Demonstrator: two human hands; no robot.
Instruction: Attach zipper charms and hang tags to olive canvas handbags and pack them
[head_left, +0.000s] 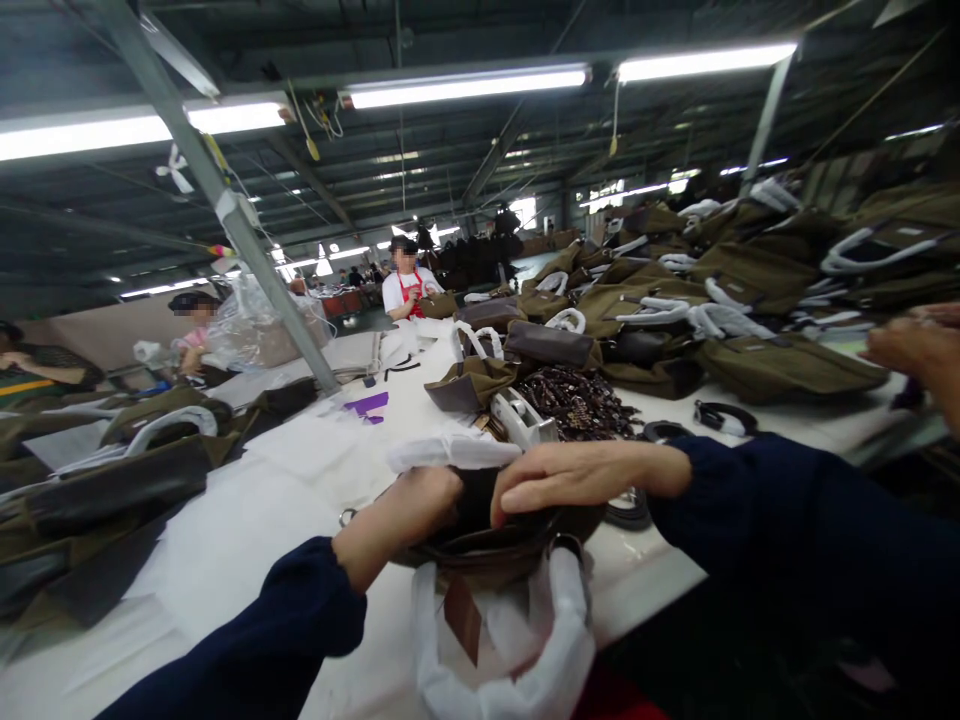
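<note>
A dark olive-brown handbag (491, 562) lies in front of me on the table, its mouth open towards me. One strap, padded in white wrapping (574, 620), hangs over the near side, and another wrapped handle (454, 452) stands at the far side. A brown tag (462, 618) dangles below the bag's near edge. My left hand (420, 503) is curled like a fist at the left of the mouth, its fingertips hidden inside. Across the right side of the opening reaches my right hand (559, 474), fingers extended and slightly bent, their tips dipping in at the rim.
White sheets (262, 500) cover the table at left. Behind the bag sit a pile of dark metallic chains (574, 402) and a whitish box (523, 418). Olive bags (787, 368) heap up on the right, more at far left. A slanted metal post (247, 235) rises left. Another person's hand (926, 355) shows at right.
</note>
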